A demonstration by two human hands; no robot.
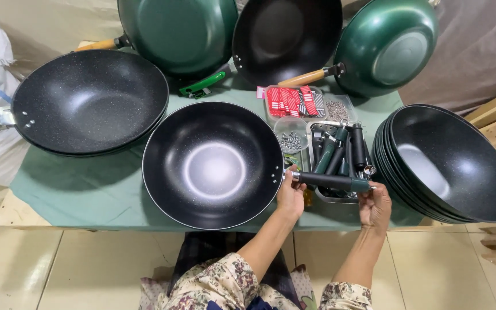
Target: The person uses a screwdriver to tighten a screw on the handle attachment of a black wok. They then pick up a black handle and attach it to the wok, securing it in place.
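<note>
While the left hand [290, 198] pinches the near end of a dark handle [329, 181] where it meets the rim of the black wok [212, 165] at the tabletop's front edge, the right hand [374, 208] grips the handle's far, green-tipped end, so the fitting looks under way, not finished. Behind the hands a metal tray [318, 195] holds more loose handles and tubs of screws [291, 139], and a stack of handleless woks [449, 163] waits at the right edge. Woks already bearing handles [90, 100] sit at the left edge and along the back.
</note>
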